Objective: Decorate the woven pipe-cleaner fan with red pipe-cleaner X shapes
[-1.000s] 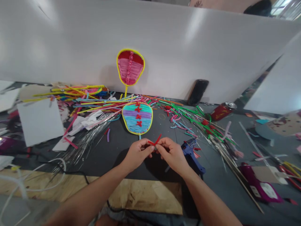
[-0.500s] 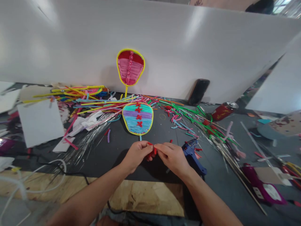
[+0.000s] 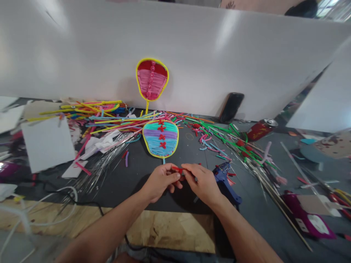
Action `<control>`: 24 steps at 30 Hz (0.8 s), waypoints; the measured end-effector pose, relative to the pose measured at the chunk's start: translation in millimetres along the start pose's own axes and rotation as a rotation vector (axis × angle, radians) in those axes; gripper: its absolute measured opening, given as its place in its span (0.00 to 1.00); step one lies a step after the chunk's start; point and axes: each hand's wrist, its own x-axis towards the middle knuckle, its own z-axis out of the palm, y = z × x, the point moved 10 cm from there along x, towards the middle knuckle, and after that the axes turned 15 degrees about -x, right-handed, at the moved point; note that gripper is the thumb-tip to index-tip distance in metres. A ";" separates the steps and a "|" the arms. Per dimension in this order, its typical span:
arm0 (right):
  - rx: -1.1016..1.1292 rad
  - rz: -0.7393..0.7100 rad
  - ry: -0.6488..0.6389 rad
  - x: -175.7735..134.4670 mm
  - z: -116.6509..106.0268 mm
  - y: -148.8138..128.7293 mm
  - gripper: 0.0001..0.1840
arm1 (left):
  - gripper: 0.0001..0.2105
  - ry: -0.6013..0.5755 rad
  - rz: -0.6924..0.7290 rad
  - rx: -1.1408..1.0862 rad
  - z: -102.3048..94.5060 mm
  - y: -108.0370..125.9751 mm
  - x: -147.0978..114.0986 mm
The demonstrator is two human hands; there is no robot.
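Between the fingertips of my left hand [image 3: 163, 181] and my right hand [image 3: 202, 182] is a short red pipe cleaner piece [image 3: 177, 169]. Both hands are closed on it, close together above the dark table. Just beyond them lies a fan-shaped piece [image 3: 161, 138] with a yellow rim, filled with green, purple and blue pipe cleaners and bearing a column of red crosses. Its blue handle points toward my hands. A second fan [image 3: 152, 80], pink and red with a yellow rim and a row of pink beads, leans upright against the white panel.
A blue hot glue gun [image 3: 227, 184] lies right of my right hand. Green pipe cleaners [image 3: 225, 128], a red can [image 3: 261, 129] and a leaning phone [image 3: 231, 107] are farther right. Silver strands [image 3: 101, 160], white card [image 3: 48, 143] and more pipe cleaners [image 3: 115, 120] cover the left.
The red piece has turned from hanging upright to lying roughly level between my fingertips. My left fingers have loosened and spread a little; the fans have stayed put.
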 end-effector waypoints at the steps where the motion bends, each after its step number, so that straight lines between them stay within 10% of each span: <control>1: 0.048 0.032 -0.017 0.7 0.5 2.1 0.10 | 0.13 -0.001 0.016 0.032 0.0 1.5 0.1; 15: 0.121 0.321 -0.242 -8.5 26.3 19.3 0.09 | 0.13 -0.026 0.081 0.202 7.2 2.6 -1.5; 24: 0.535 0.498 -0.151 -14.5 27.4 36.4 0.09 | 0.13 -0.005 0.096 -0.045 -1.1 4.6 -1.3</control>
